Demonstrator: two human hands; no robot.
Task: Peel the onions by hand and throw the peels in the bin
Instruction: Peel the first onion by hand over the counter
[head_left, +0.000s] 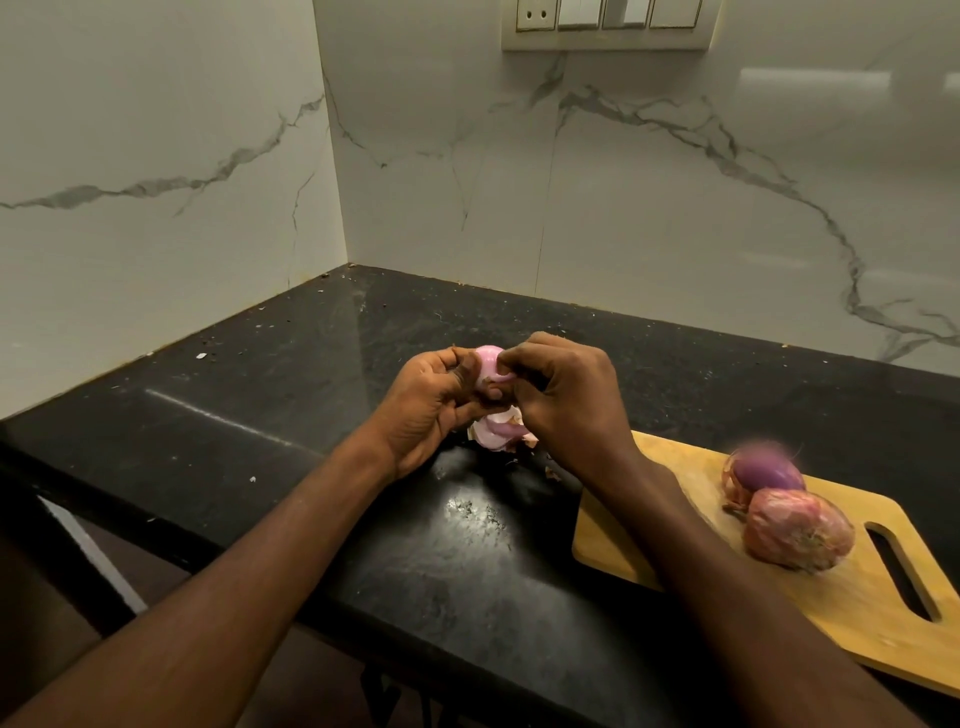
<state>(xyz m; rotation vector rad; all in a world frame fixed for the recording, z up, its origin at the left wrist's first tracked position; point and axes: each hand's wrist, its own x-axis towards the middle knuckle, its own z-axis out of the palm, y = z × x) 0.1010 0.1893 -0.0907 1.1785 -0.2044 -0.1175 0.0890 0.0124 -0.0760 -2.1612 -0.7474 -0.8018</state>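
Observation:
My left hand (434, 402) grips a pale pink, mostly peeled onion (488, 364) above the black counter (260, 405). My right hand (563, 397) pinches at the onion's near side with its fingertips. A heap of loose pink and brown peels (498, 430) lies on the counter right under both hands. Two more onions sit on a wooden cutting board (857, 613) to the right: a partly peeled purple one (769, 470) behind, and an unpeeled reddish one (797, 535) in front. No bin is in view.
The counter meets white marbled walls at a corner at the back. A switch panel (608, 23) is high on the back wall. Small peel scraps (551, 473) dot the counter. The counter's front edge runs along the lower left.

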